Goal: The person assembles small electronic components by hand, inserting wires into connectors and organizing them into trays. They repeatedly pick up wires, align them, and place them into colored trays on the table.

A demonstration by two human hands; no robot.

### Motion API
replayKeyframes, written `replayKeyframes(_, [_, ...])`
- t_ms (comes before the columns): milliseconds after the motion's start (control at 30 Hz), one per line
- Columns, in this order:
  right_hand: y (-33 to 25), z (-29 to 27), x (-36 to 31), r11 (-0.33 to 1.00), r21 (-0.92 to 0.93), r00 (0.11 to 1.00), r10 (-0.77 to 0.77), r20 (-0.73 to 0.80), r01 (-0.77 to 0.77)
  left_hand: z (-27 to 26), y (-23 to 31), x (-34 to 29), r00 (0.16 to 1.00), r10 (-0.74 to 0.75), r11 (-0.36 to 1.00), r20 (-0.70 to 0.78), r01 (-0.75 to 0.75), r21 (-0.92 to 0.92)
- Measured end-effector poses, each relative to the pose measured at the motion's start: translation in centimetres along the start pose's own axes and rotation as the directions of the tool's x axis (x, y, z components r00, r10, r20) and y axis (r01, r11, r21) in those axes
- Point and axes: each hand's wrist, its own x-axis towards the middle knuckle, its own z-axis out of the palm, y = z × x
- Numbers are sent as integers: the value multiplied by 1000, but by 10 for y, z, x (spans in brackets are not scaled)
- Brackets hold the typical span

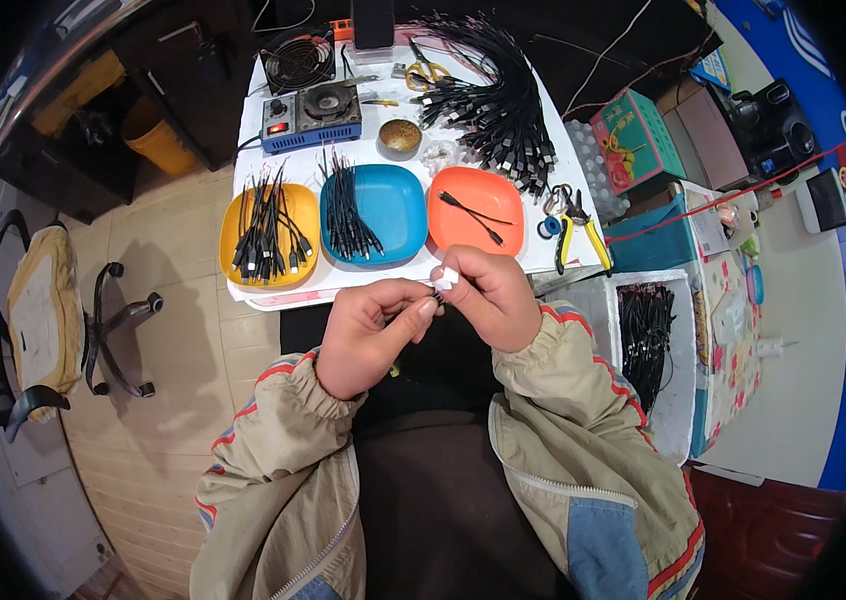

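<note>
My left hand and my right hand meet in front of the table's near edge, both with fingers closed. Between their fingertips shows a small dark piece that looks like part of a black cable; the rest of it is hidden by the fingers. Something white sits at my right thumb and fingertip; whether it is a wrap or a held piece, I cannot tell. Just beyond are an orange tray with two short black cables, a blue tray and a yellow tray, these two with bundled black cables.
Behind the trays stand a blue soldering unit, a small fan, a round tin and yellow scissors. A large bundle of black cables lies back right. Yellow-handled pliers lie at right, above a white foam box of cables.
</note>
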Motion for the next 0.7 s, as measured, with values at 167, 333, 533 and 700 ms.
replayKeyframes(167, [11,-10,1,894,419,868,329,-373,-159,-3,7,-7,997,-74,997,11,74,-32])
replayKeyframes(333, [-10,-40,-18,970,-242,999,-29,-18,24,-16,17,-10,974,-172,981,149,183,-65])
replayKeyframes(533, [-25,-28,-13,773,-422,881,-425,211,474,-18,21,-3,930,-237,965,280,260,-46])
replayKeyframes(700, [-26,-24,-13,760,-429,873,-439,213,487,-16,24,-2,950,-143,985,279,109,132])
